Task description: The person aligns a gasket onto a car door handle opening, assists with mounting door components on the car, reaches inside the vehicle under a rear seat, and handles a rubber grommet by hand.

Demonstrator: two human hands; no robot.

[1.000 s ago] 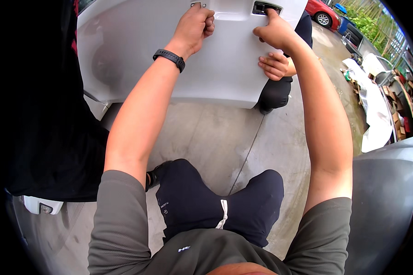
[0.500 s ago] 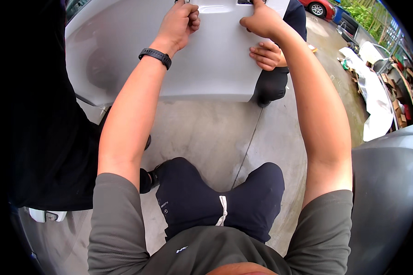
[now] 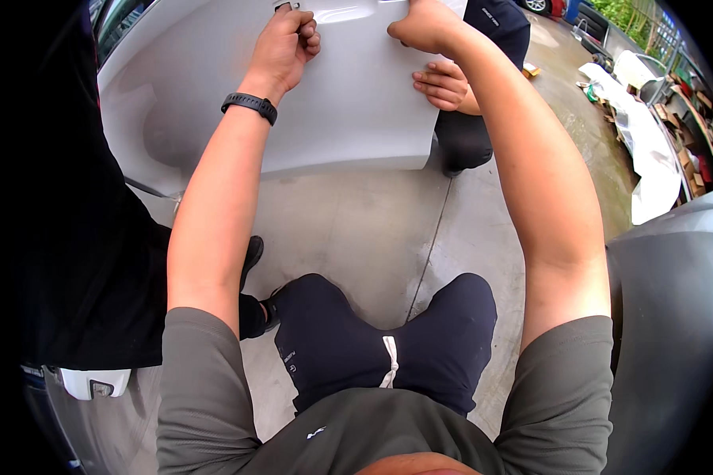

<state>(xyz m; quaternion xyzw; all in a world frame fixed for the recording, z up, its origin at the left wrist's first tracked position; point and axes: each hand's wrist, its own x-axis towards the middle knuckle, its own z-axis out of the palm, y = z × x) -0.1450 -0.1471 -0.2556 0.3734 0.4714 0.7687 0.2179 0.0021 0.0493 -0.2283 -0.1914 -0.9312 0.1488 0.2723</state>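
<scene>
A silver-grey car door (image 3: 348,103) stands upright before me. My left hand (image 3: 281,47), with a black band on its wrist, is at the door's upper part. Its fingers are curled closed by a small dark cutout (image 3: 284,6); what they hold, if anything, is hidden. Against the door's upper right part lies my right hand (image 3: 428,28), thumb stretched out to the left. Its other fingers are hidden or cut off by the picture's top edge. Just below it, another person's hand (image 3: 442,85) grips the door's right edge.
A person in dark clothes (image 3: 79,237) stands close on my left; another (image 3: 463,138) is behind the door's right edge. A grey curved car panel (image 3: 665,317) is near my right elbow. White sheeting (image 3: 630,134) and scrap lie at far right. Concrete floor (image 3: 348,229) stretches below.
The view has shifted, so the door and both my hands sit slightly higher and further left. Both hands stay at the same parts of the door.
</scene>
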